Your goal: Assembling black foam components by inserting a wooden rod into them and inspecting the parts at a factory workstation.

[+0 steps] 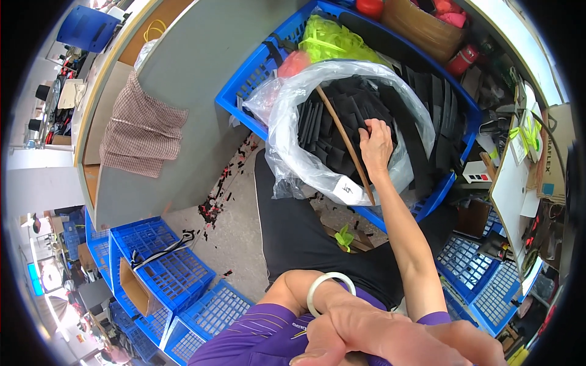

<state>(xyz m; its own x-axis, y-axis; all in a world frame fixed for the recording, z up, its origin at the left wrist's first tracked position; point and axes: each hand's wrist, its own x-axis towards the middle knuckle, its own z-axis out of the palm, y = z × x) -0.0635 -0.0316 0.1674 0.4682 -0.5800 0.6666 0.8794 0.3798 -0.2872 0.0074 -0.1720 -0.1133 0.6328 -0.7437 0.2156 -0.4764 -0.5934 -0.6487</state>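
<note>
A curved grey worktop point(220, 55) spreads to the left of the blue slatted plastic crate point(245, 76), the landmark here, which stands in front of the person. Stacked blue lattice plastic baskets point(165, 256) sit to the crate's lower left. Inside the crate, a clear plastic bag point(284, 131) gapes open, its rim rolled into a thick ring around a heap of flat black pieces point(360, 100). Left of the crate, a brown checked cloth point(143, 128) lies on the worktop; at the crate's far end is a bright yellow-green bundle point(332, 39). The left hand point(390, 341) is well below the crate, close to the camera — whether its fingers are together cannot be told. The right hand point(376, 146) reaches into the bag within the crate, fingers bent over the black pieces, thumb near the forefinger; whether they clamp one cannot be told. Beside that hand, a thin brown stick point(345, 146) slants across the bag's opening. A white ring-shaped bangle point(312, 295) circles the left wrist, below the crate.
</note>
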